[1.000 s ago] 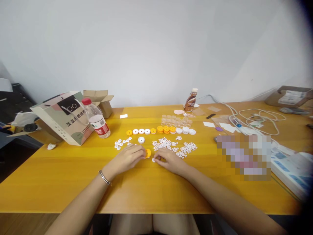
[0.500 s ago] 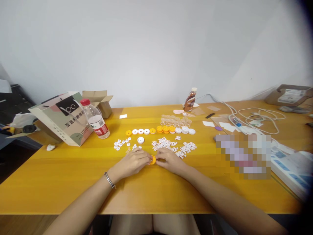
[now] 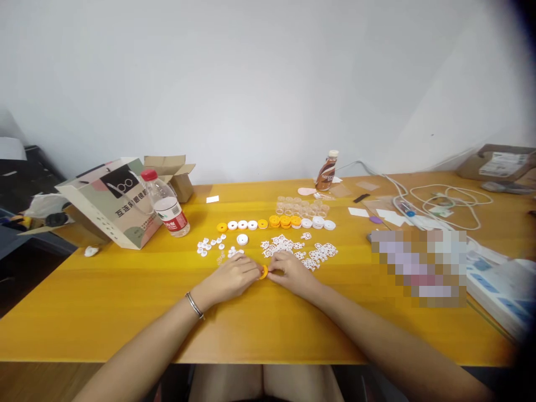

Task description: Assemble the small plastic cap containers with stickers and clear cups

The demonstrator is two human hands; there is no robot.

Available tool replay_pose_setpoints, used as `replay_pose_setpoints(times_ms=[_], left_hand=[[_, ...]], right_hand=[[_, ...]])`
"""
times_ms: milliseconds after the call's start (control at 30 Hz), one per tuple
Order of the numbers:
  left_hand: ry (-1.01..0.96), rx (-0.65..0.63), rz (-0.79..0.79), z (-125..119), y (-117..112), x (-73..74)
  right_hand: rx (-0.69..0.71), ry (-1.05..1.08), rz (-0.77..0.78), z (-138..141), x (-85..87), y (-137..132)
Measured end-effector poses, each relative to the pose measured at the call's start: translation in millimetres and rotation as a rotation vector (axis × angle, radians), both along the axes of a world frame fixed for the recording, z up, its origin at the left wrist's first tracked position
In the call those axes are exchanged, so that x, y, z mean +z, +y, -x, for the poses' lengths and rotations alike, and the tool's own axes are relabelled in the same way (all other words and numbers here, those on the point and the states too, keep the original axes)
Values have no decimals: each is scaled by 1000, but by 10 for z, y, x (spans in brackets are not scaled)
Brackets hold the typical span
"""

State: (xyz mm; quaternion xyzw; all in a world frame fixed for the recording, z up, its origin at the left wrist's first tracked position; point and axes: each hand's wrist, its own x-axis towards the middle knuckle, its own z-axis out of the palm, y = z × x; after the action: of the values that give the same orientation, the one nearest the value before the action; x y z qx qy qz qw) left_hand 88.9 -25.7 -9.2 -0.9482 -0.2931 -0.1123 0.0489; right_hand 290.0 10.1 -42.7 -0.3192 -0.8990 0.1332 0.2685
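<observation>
Between my hands is an orange round plastic disc [image 3: 264,272], tilted up near the table's middle. My left hand [image 3: 238,277] grips its left side with closed fingers. The fingers of my right hand [image 3: 292,273] are pinched at the disc's right edge; whether a small part is between them is too small to tell. Just beyond lie white openwork pieces [image 3: 281,244] in a loose pile. White knob-like pieces [image 3: 204,247] and a white round cap [image 3: 242,239] sit past my left hand. Behind runs a row of orange and white discs [image 3: 252,225], some stacked.
Clear plastic rings [image 3: 304,207] stand behind the row. A water bottle [image 3: 171,209], a paper bag [image 3: 121,206] and an open carton [image 3: 178,176] are at the left. A brown drink bottle [image 3: 326,173] stands at the back; cables [image 3: 444,206] and a power strip [image 3: 494,290] lie right.
The orange disc is tipped slightly more upright between my fingers. Both hands stay in nearly the same place, and the whole view has shifted a little.
</observation>
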Motion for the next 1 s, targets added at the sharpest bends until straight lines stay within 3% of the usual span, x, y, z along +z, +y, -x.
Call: replay_pose_setpoints(times_ms=[500, 733, 1000], left_hand=[[-2, -20, -59, 15, -7, -12], [64, -77, -118, -13, -34, 28], [45, -87, -104, -14, -18, 18]], right_hand=[[-27, 55, 71, 2, 31, -13], [119, 2, 31, -6, 61, -36], [168, -25, 6, -64, 91, -20]])
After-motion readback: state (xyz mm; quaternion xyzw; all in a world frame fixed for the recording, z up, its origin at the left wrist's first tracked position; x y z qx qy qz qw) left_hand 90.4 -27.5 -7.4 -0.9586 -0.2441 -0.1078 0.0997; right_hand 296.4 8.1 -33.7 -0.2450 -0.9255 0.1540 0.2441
